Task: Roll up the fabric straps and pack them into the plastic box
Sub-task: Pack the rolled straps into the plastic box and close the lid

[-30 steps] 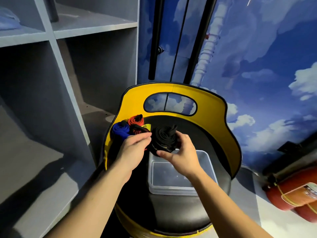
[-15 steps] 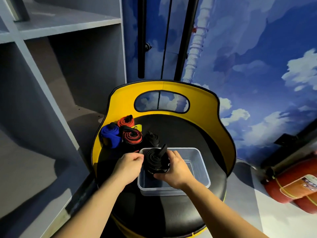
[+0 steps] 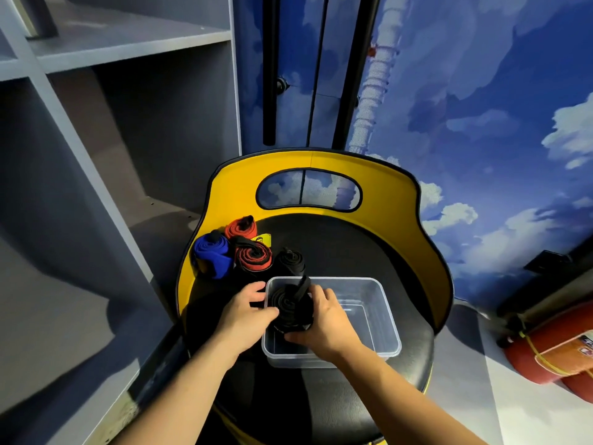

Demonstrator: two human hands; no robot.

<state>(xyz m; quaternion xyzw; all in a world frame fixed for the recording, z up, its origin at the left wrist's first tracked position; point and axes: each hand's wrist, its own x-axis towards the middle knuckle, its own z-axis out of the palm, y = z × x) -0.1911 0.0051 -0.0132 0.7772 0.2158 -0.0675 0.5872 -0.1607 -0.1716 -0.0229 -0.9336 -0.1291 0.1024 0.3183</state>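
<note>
Fingers: both hands, left hand (image 3: 247,311) and right hand (image 3: 324,319), are grasping the black roll (image 3: 290,311).
Risk: loose tail at 12 o'clock is sticking up; roll may be unwinding once released into the box (image 3: 382,319).

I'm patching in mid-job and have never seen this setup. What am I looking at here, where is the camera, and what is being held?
No machine: a person's two bare hands, filmed by a camera worn on the head, looking down. The left hand and right hand together hold a rolled black fabric strap inside the clear plastic box, at its left end. The box sits on a round black stool seat with a yellow backrest. Behind the box wait a blue roll, two red-and-black rolls and another black roll.
</note>
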